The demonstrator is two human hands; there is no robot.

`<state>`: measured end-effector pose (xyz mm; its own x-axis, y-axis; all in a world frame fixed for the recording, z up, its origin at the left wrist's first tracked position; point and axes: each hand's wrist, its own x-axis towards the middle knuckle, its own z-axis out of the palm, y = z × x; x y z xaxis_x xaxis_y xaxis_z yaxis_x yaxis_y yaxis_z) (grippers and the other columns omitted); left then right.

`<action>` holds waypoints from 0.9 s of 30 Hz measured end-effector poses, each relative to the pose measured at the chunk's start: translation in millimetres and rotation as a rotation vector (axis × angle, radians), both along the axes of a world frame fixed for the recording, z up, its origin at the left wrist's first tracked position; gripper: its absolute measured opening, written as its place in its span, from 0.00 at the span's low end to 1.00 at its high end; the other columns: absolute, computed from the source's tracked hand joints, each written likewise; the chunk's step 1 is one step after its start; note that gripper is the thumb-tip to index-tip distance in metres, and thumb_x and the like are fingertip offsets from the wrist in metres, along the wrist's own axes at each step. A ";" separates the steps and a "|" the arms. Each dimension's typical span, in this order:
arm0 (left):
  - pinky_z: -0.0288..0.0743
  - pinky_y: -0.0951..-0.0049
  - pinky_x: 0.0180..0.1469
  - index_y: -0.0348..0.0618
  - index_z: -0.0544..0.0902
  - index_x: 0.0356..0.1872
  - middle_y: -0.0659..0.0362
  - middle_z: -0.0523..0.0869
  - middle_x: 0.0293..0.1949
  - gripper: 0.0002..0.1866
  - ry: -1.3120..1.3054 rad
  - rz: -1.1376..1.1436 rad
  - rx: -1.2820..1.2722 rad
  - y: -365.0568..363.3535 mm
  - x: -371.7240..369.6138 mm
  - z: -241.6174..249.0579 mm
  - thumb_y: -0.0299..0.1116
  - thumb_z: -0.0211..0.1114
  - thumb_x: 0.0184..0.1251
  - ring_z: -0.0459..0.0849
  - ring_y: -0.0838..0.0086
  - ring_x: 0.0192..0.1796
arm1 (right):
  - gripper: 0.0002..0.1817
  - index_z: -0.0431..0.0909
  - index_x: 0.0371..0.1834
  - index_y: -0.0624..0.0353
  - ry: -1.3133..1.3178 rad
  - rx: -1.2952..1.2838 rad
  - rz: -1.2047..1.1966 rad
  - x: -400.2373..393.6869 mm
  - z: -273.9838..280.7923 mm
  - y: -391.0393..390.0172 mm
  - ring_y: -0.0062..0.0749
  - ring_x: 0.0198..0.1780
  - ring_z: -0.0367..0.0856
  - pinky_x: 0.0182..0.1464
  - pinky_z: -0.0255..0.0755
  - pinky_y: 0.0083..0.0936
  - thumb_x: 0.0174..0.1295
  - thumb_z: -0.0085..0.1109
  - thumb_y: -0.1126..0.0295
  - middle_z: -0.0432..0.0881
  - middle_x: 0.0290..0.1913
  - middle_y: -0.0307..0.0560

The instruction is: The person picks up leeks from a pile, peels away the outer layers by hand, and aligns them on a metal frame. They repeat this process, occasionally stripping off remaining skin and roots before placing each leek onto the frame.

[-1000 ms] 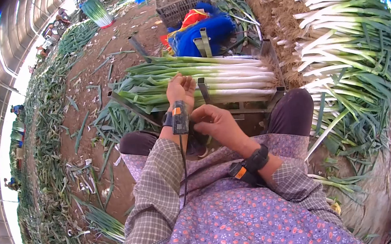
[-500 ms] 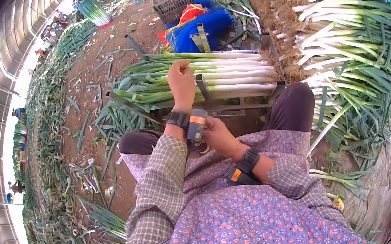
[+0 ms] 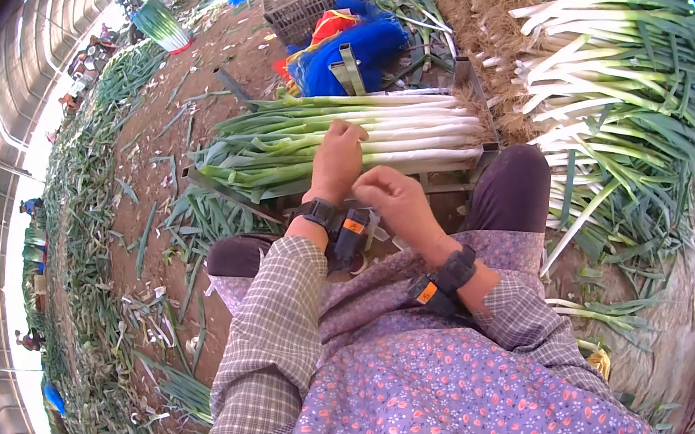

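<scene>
A thick bundle of long green onions [image 3: 407, 133] lies crosswise in a metal frame [image 3: 225, 183] in front of my knees, leaves to the left and roots to the right. My left hand [image 3: 339, 164] is closed over the front side of the bundle, near its middle, with its fingers curled. What it grips, if anything, is hidden. Just right of it and lower, my right hand [image 3: 400, 201] is closed too, fingers bent together at the bundle's front edge; I cannot make out anything in it. Both wrists wear black straps with small devices.
Loose green onions [image 3: 611, 86] are piled along the right. Behind the frame lie blue netting [image 3: 370, 52] and a dark crate [image 3: 312, 13]. Leaf waste [image 3: 94, 294] covers the ground on the left. A tied bundle [image 3: 160, 26] stands at the far left.
My left hand has come down and slightly right across the bundle. My right hand has moved up and right, away from the left wrist's device, to the bundle's front edge.
</scene>
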<state>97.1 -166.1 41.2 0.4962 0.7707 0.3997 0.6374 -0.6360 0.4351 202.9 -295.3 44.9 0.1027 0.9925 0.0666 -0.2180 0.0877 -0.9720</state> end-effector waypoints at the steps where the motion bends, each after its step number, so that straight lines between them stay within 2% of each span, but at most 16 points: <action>1: 0.76 0.56 0.48 0.44 0.82 0.39 0.50 0.79 0.45 0.10 -0.008 0.003 -0.011 -0.8 1.9 -0.1 0.23 0.54 0.62 0.81 0.51 0.46 | 0.06 0.80 0.37 0.63 -0.089 0.049 0.042 -2.5 10.9 -3.4 0.18 0.33 0.77 0.38 0.72 0.18 0.60 0.62 0.73 0.81 0.31 0.38; 3: 0.76 0.56 0.48 0.44 0.82 0.39 0.50 0.79 0.45 0.10 -0.025 0.013 -0.023 0.6 3.9 1.3 0.23 0.54 0.62 0.81 0.51 0.46 | 0.06 0.80 0.34 0.63 -0.210 0.196 0.054 -12.6 14.3 -4.9 0.16 0.33 0.76 0.37 0.72 0.19 0.60 0.64 0.72 0.81 0.32 0.37; 6: 0.75 0.57 0.48 0.44 0.83 0.39 0.50 0.79 0.44 0.10 -0.093 0.017 0.014 0.9 -2.8 0.9 0.23 0.54 0.62 0.81 0.51 0.46 | 0.07 0.80 0.34 0.63 -0.246 0.008 0.115 -20.3 10.1 -7.5 0.26 0.33 0.79 0.38 0.73 0.24 0.56 0.66 0.72 0.83 0.33 0.48; 7: 0.75 0.57 0.48 0.45 0.83 0.39 0.50 0.79 0.44 0.10 -0.100 0.030 -0.018 -0.4 -6.2 0.1 0.23 0.55 0.62 0.81 0.51 0.45 | 0.08 0.79 0.33 0.63 -0.211 -0.024 0.154 -21.8 12.2 -9.0 0.25 0.32 0.79 0.39 0.73 0.23 0.57 0.66 0.71 0.83 0.33 0.47; 10: 0.75 0.57 0.48 0.43 0.83 0.38 0.48 0.80 0.42 0.09 -0.205 0.078 -0.017 6.0 -15.4 -8.3 0.23 0.57 0.60 0.80 0.51 0.45 | 0.12 0.78 0.41 0.61 0.057 -0.080 0.217 -24.0 7.3 -3.7 0.25 0.36 0.80 0.41 0.74 0.23 0.64 0.61 0.64 0.84 0.39 0.44; 13: 0.78 0.62 0.42 0.40 0.82 0.40 0.51 0.82 0.39 0.09 -0.309 0.256 0.031 17.1 -24.2 -13.0 0.23 0.57 0.60 0.83 0.59 0.39 | 0.18 0.73 0.53 0.59 0.346 -0.319 0.373 -16.7 7.0 -1.9 0.26 0.42 0.81 0.44 0.76 0.24 0.70 0.51 0.57 0.81 0.45 0.41; 16: 0.79 0.70 0.35 0.37 0.80 0.42 0.57 0.83 0.36 0.10 -1.180 0.380 -0.712 27.1 -22.1 -11.3 0.22 0.56 0.61 0.83 0.71 0.33 | 0.20 0.70 0.57 0.58 0.683 -0.372 0.564 -21.5 16.5 -14.6 0.24 0.48 0.79 0.46 0.77 0.24 0.75 0.41 0.55 0.77 0.50 0.42; 17: 0.79 0.76 0.31 0.37 0.79 0.45 0.60 0.81 0.35 0.11 -1.227 0.389 -0.735 28.1 -26.0 -10.8 0.23 0.56 0.62 0.81 0.77 0.31 | 0.16 0.72 0.55 0.58 0.750 -0.320 0.559 -22.4 22.5 -18.3 0.24 0.50 0.77 0.47 0.77 0.24 0.74 0.45 0.61 0.77 0.49 0.43; 20: 0.81 0.73 0.37 0.36 0.78 0.46 0.58 0.80 0.39 0.09 -1.061 0.371 -0.654 21.9 -31.7 -10.8 0.24 0.58 0.65 0.83 0.73 0.36 | 0.13 0.72 0.53 0.59 0.413 -0.123 0.485 -36.1 22.5 -14.8 0.23 0.46 0.79 0.45 0.77 0.21 0.69 0.55 0.68 0.78 0.46 0.42; 21: 0.82 0.72 0.37 0.38 0.77 0.46 0.58 0.80 0.39 0.09 -1.009 0.339 -0.699 21.1 -33.8 -10.5 0.24 0.58 0.65 0.82 0.73 0.36 | 0.13 0.72 0.52 0.59 0.312 -0.091 0.458 -40.0 21.8 -12.4 0.22 0.43 0.79 0.43 0.76 0.20 0.66 0.58 0.70 0.79 0.43 0.41; 23: 0.82 0.71 0.38 0.39 0.76 0.46 0.58 0.79 0.38 0.09 -1.142 0.380 -0.825 18.0 -33.9 -12.6 0.23 0.57 0.66 0.82 0.72 0.36 | 0.15 0.73 0.49 0.59 0.111 -0.029 0.396 -46.8 17.6 -7.7 0.19 0.37 0.79 0.39 0.75 0.17 0.60 0.64 0.76 0.80 0.38 0.37; 27: 0.82 0.69 0.40 0.40 0.75 0.46 0.58 0.79 0.36 0.09 -1.385 0.349 -0.979 10.0 -30.7 -14.6 0.23 0.56 0.67 0.82 0.71 0.36 | 0.14 0.74 0.44 0.60 0.072 -0.071 0.252 -55.3 6.9 -7.2 0.14 0.32 0.74 0.34 0.72 0.15 0.58 0.66 0.76 0.78 0.32 0.33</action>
